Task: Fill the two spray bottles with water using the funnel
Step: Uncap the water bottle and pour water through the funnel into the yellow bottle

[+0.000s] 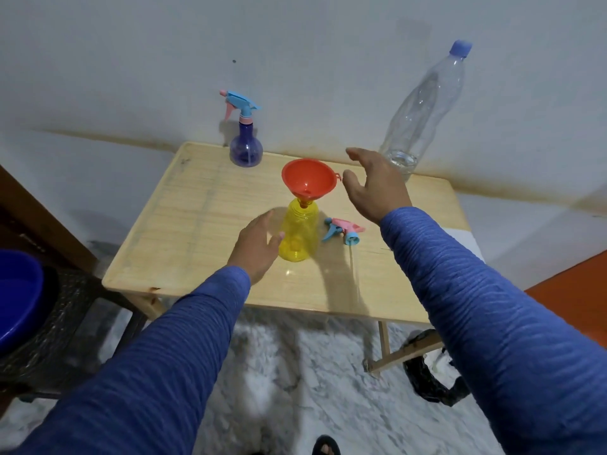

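while the red funnel (pixel 308 180) sits in the neck of the uncapped yellow spray bottle (pixel 298 234) at mid-table, neither hand holds anything. left hand (pixel 258 246) lies beside the bottle, fingers relaxed — contact not discernible. right hand (pixel 374 185) is spread, released, between funnel and clear water bottle (pixel 423 110). purple spray bottle (pixel 245 139) stands capped at the rear; the loose sprayer head (pixel 345 229) lies beside the yellow one. judged step: second bottle's filling — next, grasp and uncap the water bottle.
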### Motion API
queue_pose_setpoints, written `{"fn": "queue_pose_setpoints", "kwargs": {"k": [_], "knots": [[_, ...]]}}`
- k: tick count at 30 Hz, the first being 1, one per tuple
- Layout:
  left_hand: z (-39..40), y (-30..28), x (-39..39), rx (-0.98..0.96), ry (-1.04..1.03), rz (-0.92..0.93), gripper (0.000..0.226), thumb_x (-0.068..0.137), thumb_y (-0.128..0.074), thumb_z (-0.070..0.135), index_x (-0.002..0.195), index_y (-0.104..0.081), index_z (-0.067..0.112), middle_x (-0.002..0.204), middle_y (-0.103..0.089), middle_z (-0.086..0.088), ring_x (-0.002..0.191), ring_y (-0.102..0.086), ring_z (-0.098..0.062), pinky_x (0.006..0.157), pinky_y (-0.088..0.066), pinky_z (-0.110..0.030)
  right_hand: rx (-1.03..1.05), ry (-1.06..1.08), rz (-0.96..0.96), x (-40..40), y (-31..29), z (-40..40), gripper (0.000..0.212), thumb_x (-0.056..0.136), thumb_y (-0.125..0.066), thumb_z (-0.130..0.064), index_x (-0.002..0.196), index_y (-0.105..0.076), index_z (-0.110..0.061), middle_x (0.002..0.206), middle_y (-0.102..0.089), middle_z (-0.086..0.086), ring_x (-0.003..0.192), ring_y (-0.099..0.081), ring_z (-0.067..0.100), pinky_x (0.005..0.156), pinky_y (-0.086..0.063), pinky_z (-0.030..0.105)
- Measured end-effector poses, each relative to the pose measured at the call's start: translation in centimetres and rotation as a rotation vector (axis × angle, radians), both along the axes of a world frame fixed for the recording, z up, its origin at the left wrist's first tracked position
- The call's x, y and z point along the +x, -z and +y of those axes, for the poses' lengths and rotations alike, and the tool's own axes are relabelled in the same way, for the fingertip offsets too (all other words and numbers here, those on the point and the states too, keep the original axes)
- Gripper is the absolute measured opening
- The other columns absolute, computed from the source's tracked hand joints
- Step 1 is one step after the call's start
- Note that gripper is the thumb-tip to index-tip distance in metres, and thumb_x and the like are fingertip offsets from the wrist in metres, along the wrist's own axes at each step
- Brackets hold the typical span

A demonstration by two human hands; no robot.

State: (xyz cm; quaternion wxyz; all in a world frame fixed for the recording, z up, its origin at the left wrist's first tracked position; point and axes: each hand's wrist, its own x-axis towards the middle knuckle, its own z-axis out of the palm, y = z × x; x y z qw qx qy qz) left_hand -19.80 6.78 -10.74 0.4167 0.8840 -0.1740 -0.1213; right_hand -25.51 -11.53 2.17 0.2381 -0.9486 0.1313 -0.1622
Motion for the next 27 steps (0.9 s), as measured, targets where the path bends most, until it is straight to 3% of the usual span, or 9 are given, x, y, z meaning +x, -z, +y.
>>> {"fn": "queue_pose_setpoints", "kwargs": {"k": [4,8,11,15,17,20,21,24,27], "knots": [[0.8,-4.3,3.4,0.291,-0.013,-0.072,0.047,0.098,-0.047,0.023,0.143,-0.040,0.010,0.144,-0.044,-0.013,0.134,-0.038,-0.029,0.108,-0.031,-0.034,-0.087,0.128,0.394,0.1,-2.4,-0.5,0.048,0.092,-0.050,-0.027,0.137,-0.046,-0.010,0.140,-0.049,0.009,0.129,-0.044,0.026,0.104,-0.035,0.033],[0.7,-9.7,6.1,0.553,0.031,-0.121,0.045,0.099,-0.045,0.030,0.138,-0.045,0.008,0.140,-0.047,-0.014,0.127,-0.046,-0.030,0.102,-0.037,-0.034,-0.228,0.191,0.656,0.8,-4.3,-1.0,0.041,0.090,-0.050,-0.038,0.118,-0.058,-0.008,0.125,-0.057,0.010,0.107,-0.052,0.025,0.083,-0.040,0.030],[-0.3,-13.7,7.9,0.735,0.079,-0.205,0.040,0.097,-0.044,0.030,0.127,-0.052,0.004,0.127,-0.054,-0.015,0.112,-0.054,-0.030,0.091,-0.043,-0.034,-0.208,0.229,0.658,1.2,-5.9,-1.6,0.027,0.090,-0.052,-0.034,0.098,-0.056,-0.008,0.100,-0.056,0.008,0.086,-0.047,0.022,0.073,-0.038,0.029],[-3.2,-18.4,9.7,0.780,0.145,-0.344,0.026,0.094,-0.044,0.026,0.100,-0.059,0.006,0.114,-0.061,-0.013,0.104,-0.056,-0.030,0.092,-0.046,-0.037,-0.119,0.281,0.644,1.3,-9.0,-3.1,0.026,0.089,-0.056,-0.027,0.106,-0.054,-0.008,0.090,-0.052,0.005,0.083,-0.051,0.023,0.073,-0.043,0.031],[-5.6,-20.5,10.0,0.804,0.161,-0.384,0.035,0.095,-0.044,0.029,0.114,-0.059,0.004,0.122,-0.059,-0.013,0.112,-0.055,-0.031,0.091,-0.044,-0.035,-0.122,0.291,0.648,1.6,-10.9,-4.5,0.030,0.090,-0.053,-0.025,0.115,-0.054,-0.007,0.092,-0.055,0.007,0.087,-0.053,0.025,0.076,-0.043,0.031],[-10.0,-22.9,10.3,0.797,0.190,-0.415,0.047,0.096,-0.044,0.033,0.133,-0.050,0.004,0.136,-0.050,-0.014,0.122,-0.050,-0.032,0.095,-0.044,-0.036,-0.094,0.335,0.647,2.2,-13.5,-7.1,0.043,0.095,-0.046,-0.028,0.132,-0.043,-0.006,0.124,-0.054,0.012,0.114,-0.052,0.029,0.097,-0.041,0.034],[-11.2,-23.4,10.4,0.786,0.207,-0.420,0.048,0.096,-0.044,0.033,0.134,-0.049,0.005,0.138,-0.048,-0.013,0.123,-0.049,-0.031,0.096,-0.043,-0.037,-0.103,0.345,0.626,2.7,-13.9,-7.9,0.046,0.095,-0.045,-0.029,0.134,-0.040,-0.006,0.124,-0.055,0.011,0.114,-0.052,0.028,0.097,-0.041,0.035],[-16.4,-24.8,10.5,0.738,0.242,-0.437,0.048,0.096,-0.043,0.032,0.136,-0.047,0.005,0.139,-0.046,-0.011,0.124,-0.048,-0.030,0.095,-0.043,-0.036,-0.131,0.391,0.505,4.1,-14.9,-12.0,0.062,0.089,-0.051,-0.028,0.143,-0.028,-0.009,0.091,-0.057,0.005,0.086,-0.055,0.025,0.075,-0.043,0.033],[-21.7,-25.7,10.6,0.687,0.256,-0.448,0.049,0.096,-0.044,0.033,0.137,-0.046,0.006,0.141,-0.042,-0.012,0.124,-0.048,-0.029,0.094,-0.043,-0.035,-0.147,0.384,0.439,5.3,-15.5,-16.3,0.046,0.089,-0.049,-0.020,0.134,-0.038,-0.015,0.103,-0.052,0.005,0.079,-0.054,0.023,0.067,-0.043,0.032]]}}
